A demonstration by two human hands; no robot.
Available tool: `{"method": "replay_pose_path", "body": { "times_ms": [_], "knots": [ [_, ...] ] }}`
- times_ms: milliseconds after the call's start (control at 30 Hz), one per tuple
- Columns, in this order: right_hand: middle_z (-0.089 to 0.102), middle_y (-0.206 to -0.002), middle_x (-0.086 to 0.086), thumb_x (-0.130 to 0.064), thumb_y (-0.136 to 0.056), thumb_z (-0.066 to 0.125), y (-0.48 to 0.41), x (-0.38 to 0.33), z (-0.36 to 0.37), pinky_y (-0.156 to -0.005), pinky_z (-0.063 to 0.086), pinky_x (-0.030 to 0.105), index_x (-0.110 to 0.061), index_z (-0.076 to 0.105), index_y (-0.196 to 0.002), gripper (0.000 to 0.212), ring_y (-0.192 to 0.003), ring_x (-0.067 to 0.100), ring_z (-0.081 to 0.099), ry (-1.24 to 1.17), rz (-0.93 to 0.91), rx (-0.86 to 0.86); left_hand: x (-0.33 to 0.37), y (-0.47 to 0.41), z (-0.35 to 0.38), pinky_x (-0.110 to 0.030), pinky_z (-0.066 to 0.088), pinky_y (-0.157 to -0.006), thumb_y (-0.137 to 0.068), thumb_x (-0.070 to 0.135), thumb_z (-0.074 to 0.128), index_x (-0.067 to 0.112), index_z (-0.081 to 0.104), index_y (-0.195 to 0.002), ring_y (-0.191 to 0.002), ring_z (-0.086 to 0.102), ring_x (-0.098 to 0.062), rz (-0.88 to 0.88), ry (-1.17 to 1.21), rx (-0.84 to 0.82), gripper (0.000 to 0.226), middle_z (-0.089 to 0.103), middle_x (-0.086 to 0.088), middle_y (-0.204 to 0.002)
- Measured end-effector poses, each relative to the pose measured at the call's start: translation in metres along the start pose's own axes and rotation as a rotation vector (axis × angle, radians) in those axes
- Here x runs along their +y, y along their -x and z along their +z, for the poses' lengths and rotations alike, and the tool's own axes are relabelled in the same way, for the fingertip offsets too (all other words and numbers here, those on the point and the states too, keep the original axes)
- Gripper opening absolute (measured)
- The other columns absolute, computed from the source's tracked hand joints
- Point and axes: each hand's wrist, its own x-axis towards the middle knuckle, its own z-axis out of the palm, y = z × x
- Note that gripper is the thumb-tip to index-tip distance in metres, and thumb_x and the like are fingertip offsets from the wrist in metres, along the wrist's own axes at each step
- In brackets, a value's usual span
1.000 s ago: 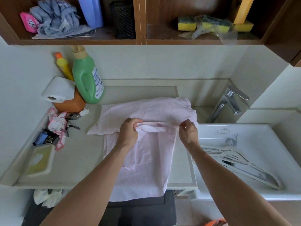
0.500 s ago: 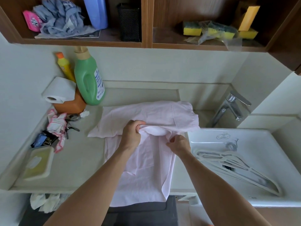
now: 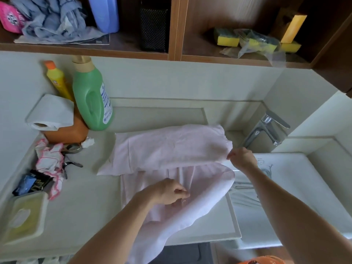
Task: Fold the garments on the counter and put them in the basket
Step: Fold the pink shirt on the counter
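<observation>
Head view: pink garment (image 3: 167, 147) lies spread on the pale counter (image 3: 85, 206), just left of the white sink (image 3: 304, 187). Its upper part lies as a broad crosswise band; the lower part runs toward the viewer and hangs over the counter's front edge. Right hand (image 3: 242, 159) is raised at the garment's right end and pinches the cloth edge between thumb and fingertips; from there a loose flap curves down along the right side. Left hand (image 3: 167, 191) sits on the middle of the lower part, knuckles up, fingers curled onto the fabric; whether they nip a fold cannot be told. Chrome faucet (image 3: 266, 128) stands behind the sink, and pale hangers (image 3: 245, 197) lie in the basin, partly hidden by the right forearm. At the counter's back left: green detergent bottle (image 3: 91, 98), yellow bottle (image 3: 57, 79) behind it, paper roll (image 3: 51, 113) resting on an orange tub (image 3: 66, 132). Nearer, a pink-edged rag (image 3: 49, 161) and a lidded box (image 3: 24, 218). On the shelf above: grey cloth (image 3: 53, 18), blue bottle (image 3: 104, 12), yellow sponges (image 3: 228, 37).
</observation>
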Motion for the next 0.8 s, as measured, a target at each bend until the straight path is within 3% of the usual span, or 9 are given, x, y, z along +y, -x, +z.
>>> {"method": "replay_pose_path", "body": {
  "times_ms": [100,167,233,300,400,500,600,667,800],
  "knots": [
    [0.074,-0.096,0.005,-0.013,-0.087,0.053,-0.019,-0.031,-0.012,-0.082,0.052,0.032,-0.024,0.075,-0.092,0.024,-0.092,0.031,0.066,-0.224,-0.170,0.209,-0.016,0.000,-0.043,-0.022,0.050,-0.063,-0.098,0.014,0.059,0.030,0.071,-0.091,-0.059,0.066,-0.012,0.040,0.280,0.457,0.021,0.071,0.014,-0.071],
    [0.070,-0.099,0.001,-0.011,-0.087,0.060,-0.042,-0.053,-0.010,-0.086,0.053,0.034,-0.025,0.073,-0.099,0.022,-0.089,0.025,0.066,-0.251,-0.362,0.125,-0.041,0.001,-0.076,-0.023,0.051,-0.068,-0.095,0.002,0.056,0.023,0.070,-0.102,-0.066,0.065,-0.017,-0.015,0.289,0.859,0.026,0.068,0.017,-0.075],
    [0.062,-0.114,0.002,-0.016,-0.085,0.070,-0.069,-0.067,-0.006,-0.094,0.051,0.038,-0.024,0.069,-0.113,0.029,-0.100,0.023,0.064,-0.167,-0.514,0.017,-0.075,0.005,-0.105,-0.030,0.051,-0.080,-0.091,0.003,0.060,0.017,0.067,-0.115,-0.080,0.062,-0.019,-0.187,0.169,1.051,0.028,0.065,0.007,-0.097],
    [0.051,-0.137,0.001,-0.030,-0.082,0.076,-0.094,-0.078,-0.004,-0.106,0.043,0.042,-0.029,0.059,-0.129,0.050,-0.125,0.024,0.052,-0.014,-0.582,-0.034,-0.106,0.006,-0.124,-0.035,0.048,-0.087,-0.085,0.012,0.068,0.015,0.059,-0.123,-0.094,0.060,-0.024,-0.397,0.106,1.022,0.039,0.058,-0.008,-0.114],
    [0.027,-0.160,-0.004,-0.046,-0.079,0.076,-0.128,-0.086,-0.005,-0.118,0.022,0.045,-0.034,0.035,-0.150,0.083,-0.148,0.025,0.021,0.208,-0.597,-0.144,-0.134,0.005,-0.136,-0.038,0.045,-0.092,-0.080,0.028,0.079,0.018,0.045,-0.131,-0.111,0.054,-0.027,-0.585,0.238,0.896,0.062,0.052,-0.007,-0.123],
    [0.036,-0.157,0.001,-0.055,-0.071,0.079,-0.152,-0.083,-0.006,-0.117,0.025,0.045,-0.030,0.023,-0.154,0.104,-0.144,0.023,0.032,0.332,-0.590,-0.317,-0.144,0.001,-0.139,-0.038,0.053,-0.081,-0.072,0.033,0.086,0.029,0.038,-0.138,-0.107,0.062,-0.027,-0.609,0.516,0.826,0.082,0.058,0.000,-0.124],
    [0.057,-0.138,0.005,-0.055,-0.064,0.083,-0.159,-0.077,-0.006,-0.101,0.045,0.041,-0.027,0.044,-0.144,0.093,-0.124,0.028,0.055,0.363,-0.515,-0.403,-0.143,-0.008,-0.136,-0.034,0.053,-0.067,-0.065,0.029,0.089,0.019,0.054,-0.115,-0.079,0.065,-0.020,-0.637,0.524,0.784,0.062,0.067,-0.001,-0.093],
    [0.067,-0.121,0.007,-0.050,-0.064,0.083,-0.159,-0.076,-0.001,-0.089,0.052,0.039,-0.025,0.060,-0.128,0.073,-0.110,0.029,0.062,0.329,-0.523,-0.331,-0.136,-0.013,-0.135,-0.029,0.046,-0.057,-0.071,0.019,0.084,0.006,0.065,-0.102,-0.060,0.058,-0.021,-0.696,0.518,0.761,0.039,0.066,-0.006,-0.071],
    [0.070,-0.110,0.016,-0.037,-0.080,0.076,-0.149,-0.084,-0.007,-0.082,0.053,0.038,-0.020,0.064,-0.119,0.044,-0.104,0.036,0.064,0.180,-0.527,-0.024,-0.123,-0.009,-0.145,-0.041,0.058,-0.078,-0.077,0.008,0.077,0.011,0.070,-0.090,-0.081,0.069,-0.026,-0.617,0.480,0.965,0.014,0.073,-0.007,-0.085]
  ]
}}
